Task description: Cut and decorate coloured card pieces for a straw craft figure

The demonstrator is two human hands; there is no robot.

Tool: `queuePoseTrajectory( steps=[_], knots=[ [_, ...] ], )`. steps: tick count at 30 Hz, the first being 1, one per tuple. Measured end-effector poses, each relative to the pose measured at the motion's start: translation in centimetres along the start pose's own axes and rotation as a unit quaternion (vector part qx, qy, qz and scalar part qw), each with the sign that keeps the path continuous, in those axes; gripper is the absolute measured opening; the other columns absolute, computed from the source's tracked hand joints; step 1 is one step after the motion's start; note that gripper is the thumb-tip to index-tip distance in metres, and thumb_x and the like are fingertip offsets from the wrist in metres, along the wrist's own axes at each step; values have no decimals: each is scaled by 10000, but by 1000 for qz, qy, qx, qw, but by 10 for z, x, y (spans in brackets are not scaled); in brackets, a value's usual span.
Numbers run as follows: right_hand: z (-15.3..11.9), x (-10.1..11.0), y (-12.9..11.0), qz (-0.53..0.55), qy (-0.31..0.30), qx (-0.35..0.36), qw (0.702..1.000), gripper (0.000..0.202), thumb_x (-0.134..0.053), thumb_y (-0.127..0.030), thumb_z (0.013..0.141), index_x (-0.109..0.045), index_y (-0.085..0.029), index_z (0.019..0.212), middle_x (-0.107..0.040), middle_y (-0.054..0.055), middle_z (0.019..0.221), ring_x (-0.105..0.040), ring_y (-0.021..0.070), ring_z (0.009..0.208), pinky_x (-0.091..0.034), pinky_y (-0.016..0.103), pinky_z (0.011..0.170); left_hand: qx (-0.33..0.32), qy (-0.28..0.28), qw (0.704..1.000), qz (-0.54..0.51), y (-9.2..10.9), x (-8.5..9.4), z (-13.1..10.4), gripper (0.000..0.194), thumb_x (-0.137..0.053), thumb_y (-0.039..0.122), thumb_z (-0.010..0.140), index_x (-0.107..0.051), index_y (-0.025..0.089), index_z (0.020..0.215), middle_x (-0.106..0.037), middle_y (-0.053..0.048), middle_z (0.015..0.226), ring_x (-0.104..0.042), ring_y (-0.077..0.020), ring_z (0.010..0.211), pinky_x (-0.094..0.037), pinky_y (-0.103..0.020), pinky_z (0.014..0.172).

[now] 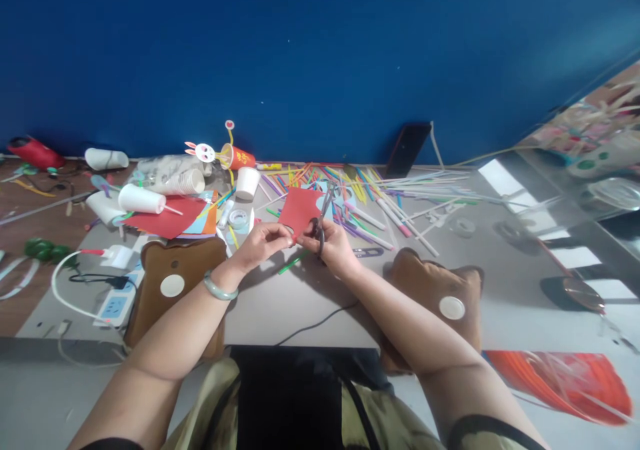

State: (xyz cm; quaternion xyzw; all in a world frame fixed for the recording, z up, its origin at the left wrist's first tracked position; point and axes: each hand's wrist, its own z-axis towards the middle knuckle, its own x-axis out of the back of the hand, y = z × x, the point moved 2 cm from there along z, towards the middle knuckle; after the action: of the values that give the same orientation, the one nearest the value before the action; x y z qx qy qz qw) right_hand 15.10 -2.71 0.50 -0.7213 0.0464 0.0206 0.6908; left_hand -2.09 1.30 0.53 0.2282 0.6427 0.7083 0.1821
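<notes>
Both hands meet over the middle of the table. My left hand (263, 245), with a pale green bangle on the wrist, is closed in a pinch on the lower edge of a sheet of red paper (299, 208). Dark-handled scissors (327, 202) hang in my right hand (333, 247), blades pointing away from me. The right thumb and fingertip also meet at the paper's lower edge, close to the left fingertips. Whether a small cut piece lies between the fingertips is too small to tell. A green stick (293, 262) lies just below the hands.
Coloured sticks and markers (395, 217) spread behind and right of the hands. Paper cups (143, 199), a tape roll (239, 219) and a power strip (116, 301) are at left. Brown cushions (173, 313) (435, 290) flank my arms. A dark phone-like slab (409, 149) leans near the blue wall.
</notes>
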Motion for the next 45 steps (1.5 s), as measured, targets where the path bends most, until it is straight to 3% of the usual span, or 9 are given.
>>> queuePoseTrajectory(
  steps=[8,15,26,32,38,45],
  knots=[
    [0,1,-1,25,27,10,999,442,-878,-450,572,-559,-205,755,-577,-41,675,-539,117,627,-440,263,626,-4,21,1000,-6,1,0,0,134,-671,252,782,-685,159,686,-696,-31,739,-644,-154,742,-510,-265,735],
    [-2,0,-1,32,-3,1,999,438,-875,-450,594,-562,-206,780,-557,-49,676,-520,111,604,-423,264,602,-15,20,1000,-9,-2,0,1,147,-673,261,794,-686,158,691,-696,-34,738,-645,-153,737,-515,-271,729],
    [-2,-1,0,34,0,3,999,432,-870,-447,598,-557,-207,775,-615,-28,724,-546,118,642,-441,266,639,-14,19,999,20,-3,1,1,148,-669,272,793,-681,161,696,-691,-26,731,-623,-144,714,-495,-259,695],
    [-2,-1,-1,7,49,1,999,467,-840,-517,587,-532,-216,766,-586,-29,693,-535,126,623,-459,282,643,-4,53,999,5,-5,0,1,276,-563,323,877,-701,160,702,-707,-53,743,-651,-165,753,-523,-291,758],
    [-2,-2,0,4,74,11,997,450,-833,-505,602,-531,-218,772,-579,-29,682,-514,124,608,-461,286,647,0,61,998,-12,-18,-3,3,251,-785,389,740,-714,157,804,-716,-40,774,-641,-147,715,-511,-267,691],
    [-5,-3,-1,0,66,23,998,459,-840,-513,615,-530,-217,779,-568,-35,682,-527,127,622,-446,277,625,-25,89,995,-23,-20,-6,3,241,-801,384,731,-723,159,766,-715,-39,760,-638,-145,716,-513,-274,702]
  ],
)
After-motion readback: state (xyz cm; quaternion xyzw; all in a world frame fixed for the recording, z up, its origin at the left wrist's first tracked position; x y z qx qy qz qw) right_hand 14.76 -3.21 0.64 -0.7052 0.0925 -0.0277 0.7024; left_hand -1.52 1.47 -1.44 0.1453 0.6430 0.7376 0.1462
